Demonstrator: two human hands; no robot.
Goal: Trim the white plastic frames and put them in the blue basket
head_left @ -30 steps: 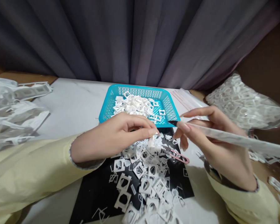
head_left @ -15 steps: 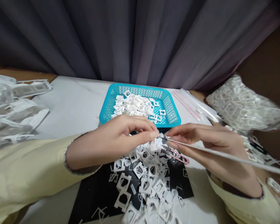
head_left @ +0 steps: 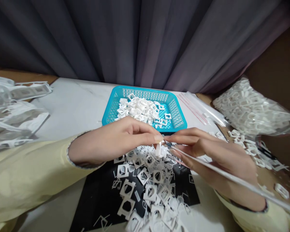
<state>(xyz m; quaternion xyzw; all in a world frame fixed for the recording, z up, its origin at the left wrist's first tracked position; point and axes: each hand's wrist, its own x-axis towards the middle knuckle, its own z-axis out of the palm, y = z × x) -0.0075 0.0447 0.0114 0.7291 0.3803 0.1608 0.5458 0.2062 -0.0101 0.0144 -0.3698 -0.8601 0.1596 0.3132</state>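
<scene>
My left hand [head_left: 125, 138] is closed, with a small white plastic frame piece [head_left: 159, 149] pinched between thumb and fingertips. My right hand [head_left: 212, 158] is closed around a long, slim white tool [head_left: 207, 166]; its thin dark tip is at the piece, and I cannot make out its exact kind. Beneath both hands, a heap of white plastic frames and clear offcuts [head_left: 157, 190] covers part of a black mat [head_left: 96, 193]. A pink-handled tool [head_left: 182, 163] lies among them, mostly hidden by my right hand.
Behind my hands stands a blue basket [head_left: 181, 124] holding many white frames [head_left: 141, 108]. White moulded sheets [head_left: 16, 112] are piled at left. At right are a flat clear bag [head_left: 203, 108], a filled plastic bag [head_left: 252, 108] and loose white parts [head_left: 251, 149]. A grey curtain [head_left: 135, 38] hangs behind.
My right hand has moved slightly left, bringing the tool's tip to the piece. The tool's back end has swung lower, and the pink handle is now more covered. My left hand has barely moved.
</scene>
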